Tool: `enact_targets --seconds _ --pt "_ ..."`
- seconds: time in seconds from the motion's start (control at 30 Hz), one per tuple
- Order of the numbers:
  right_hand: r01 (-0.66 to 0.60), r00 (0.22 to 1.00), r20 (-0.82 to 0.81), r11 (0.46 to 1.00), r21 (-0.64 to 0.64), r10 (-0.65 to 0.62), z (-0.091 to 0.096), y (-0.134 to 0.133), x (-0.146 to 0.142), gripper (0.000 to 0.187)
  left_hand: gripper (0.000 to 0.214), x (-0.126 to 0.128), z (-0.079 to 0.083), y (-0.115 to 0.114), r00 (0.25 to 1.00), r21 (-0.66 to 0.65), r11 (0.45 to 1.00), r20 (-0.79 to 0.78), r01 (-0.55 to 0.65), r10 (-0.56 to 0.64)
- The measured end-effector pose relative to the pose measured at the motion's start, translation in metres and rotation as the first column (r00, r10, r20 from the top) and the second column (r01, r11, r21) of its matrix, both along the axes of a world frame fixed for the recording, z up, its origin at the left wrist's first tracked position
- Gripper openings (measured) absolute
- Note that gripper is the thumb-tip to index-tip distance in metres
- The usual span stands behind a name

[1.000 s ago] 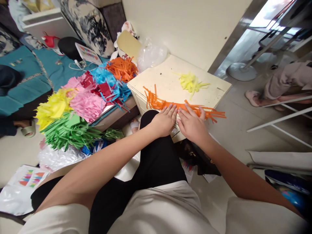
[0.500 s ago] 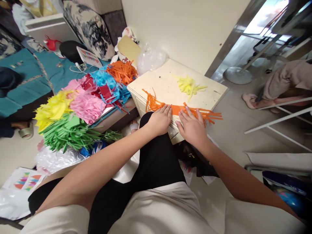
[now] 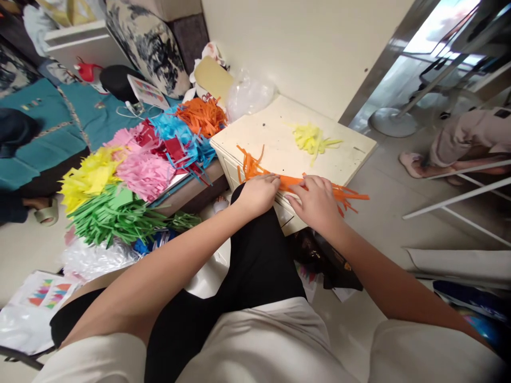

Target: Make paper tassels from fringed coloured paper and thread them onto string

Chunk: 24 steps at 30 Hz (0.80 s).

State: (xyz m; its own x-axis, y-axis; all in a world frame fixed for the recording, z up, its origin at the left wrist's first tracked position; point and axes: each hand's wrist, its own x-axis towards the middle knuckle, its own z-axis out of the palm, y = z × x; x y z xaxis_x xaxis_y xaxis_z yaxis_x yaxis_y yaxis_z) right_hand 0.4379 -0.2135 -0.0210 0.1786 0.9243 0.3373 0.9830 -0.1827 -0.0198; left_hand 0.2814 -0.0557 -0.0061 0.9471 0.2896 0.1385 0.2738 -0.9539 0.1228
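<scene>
A long strip of orange fringed paper (image 3: 291,183) lies along the near edge of a cream wooden cabinet top (image 3: 279,143). My left hand (image 3: 257,193) rests on its left part with the fingers curled down onto the paper. My right hand (image 3: 315,203) sits just to the right, its fingers bent and pinching the strip's edge. A small bundle of pale yellow fringed paper (image 3: 311,138) lies farther back on the cabinet.
To the left, piles of fringed paper in orange (image 3: 199,116), blue (image 3: 179,135), pink (image 3: 143,173), yellow (image 3: 90,178) and green (image 3: 115,215) lie on a low surface. A clear plastic bag (image 3: 247,93) sits by the wall. Another person's leg and slipper (image 3: 439,154) show at right.
Both hands went from lying flat on the orange strip to curling their fingers on its near edge, and the strip has narrowed under them.
</scene>
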Motion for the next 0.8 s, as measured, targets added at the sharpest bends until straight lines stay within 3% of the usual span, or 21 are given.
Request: enact_targets --seconds 0.23,0.33,0.47,0.6,0.8 --pt "0.008 0.993 -0.12 1.0 -0.026 -0.011 0.001 0.006 0.012 0.035 0.035 0.004 0.0 0.013 0.999 -0.104 0.994 0.015 -0.046 0.047" --pt "0.052 0.971 -0.231 0.997 -0.053 -0.063 0.005 0.013 0.02 0.03 0.032 0.009 0.001 0.024 0.998 -0.176 0.984 0.061 -0.021 0.032" --pt "0.137 0.936 -0.314 0.986 -0.095 -0.16 0.009 0.024 0.026 0.026 0.028 0.017 0.003 0.034 0.992 -0.216 0.972 0.058 -0.094 0.109" --pt "0.214 0.916 -0.319 0.969 -0.125 -0.243 0.01 0.03 0.029 0.031 0.02 0.022 0.006 0.037 0.981 -0.246 0.953 0.03 -0.177 0.19" --pt "0.248 0.917 -0.287 0.96 -0.129 -0.276 0.002 0.03 0.03 0.028 0.019 0.026 0.008 0.037 0.977 -0.243 0.948 0.0 -0.208 0.214"
